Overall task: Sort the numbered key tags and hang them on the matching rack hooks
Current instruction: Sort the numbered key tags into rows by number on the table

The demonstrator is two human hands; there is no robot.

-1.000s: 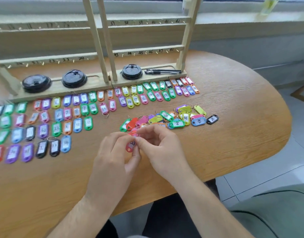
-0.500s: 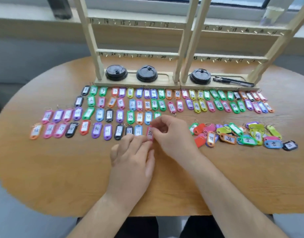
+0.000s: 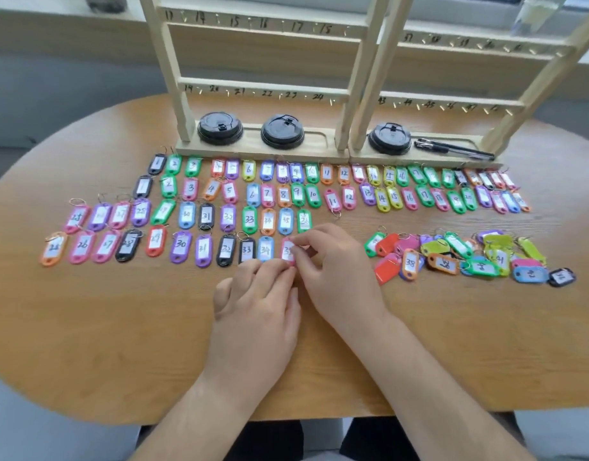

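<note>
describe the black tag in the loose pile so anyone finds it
On the table's right side lies a jumbled pile of tags. The black tag is the last one at its right end, dark against its blue neighbour.

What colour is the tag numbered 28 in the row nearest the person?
The 28 tag is black; head view.

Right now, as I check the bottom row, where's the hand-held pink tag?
In the head view, the pink tag is at the right end of the bottom row, beside the blue 34 tag, pinched by the right hand.
</note>
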